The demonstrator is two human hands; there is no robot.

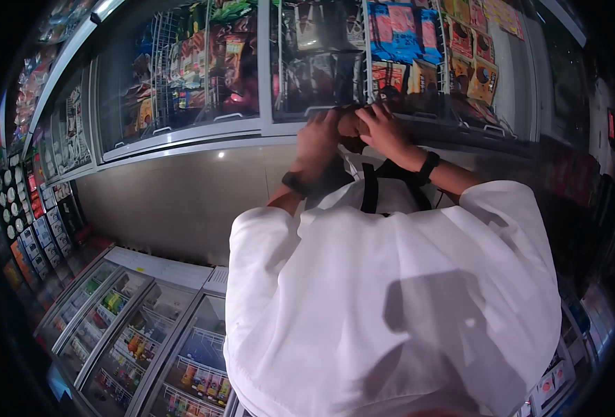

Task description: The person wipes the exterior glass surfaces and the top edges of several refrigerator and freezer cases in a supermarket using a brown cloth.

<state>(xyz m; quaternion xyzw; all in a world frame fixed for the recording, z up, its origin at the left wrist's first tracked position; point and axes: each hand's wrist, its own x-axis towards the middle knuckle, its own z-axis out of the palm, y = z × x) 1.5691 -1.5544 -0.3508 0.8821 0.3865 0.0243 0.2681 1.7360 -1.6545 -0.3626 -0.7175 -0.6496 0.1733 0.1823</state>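
Both hands are raised at the front edge of a glass-topped chest freezer (pixel 281 127). A brown object (pixel 350 127), too dark and blurred to name exactly, lies between them. My left hand (pixel 319 136) grips its left side with curled fingers. Over its right side bend the fingers of my right hand (pixel 385 130). Each wrist has a dark band. Below the hands are a white bag or cloth with a black strap (pixel 370 188) and my white shirt (pixel 390 250). Beyond the hands, the freezer holds blue-and-pink packets (pixel 403 31), orange packets (pixel 482 81) and dark packets (pixel 315 75) in wire baskets.
Sliding glass lids with pale handles (pixel 227 115) cover the freezer. Tiled floor (pixel 182 203) runs along it at left. Another row of glass-topped freezers (pixel 146 323) stands at lower left, with stacked boxed goods (pixel 41 240) at far left.
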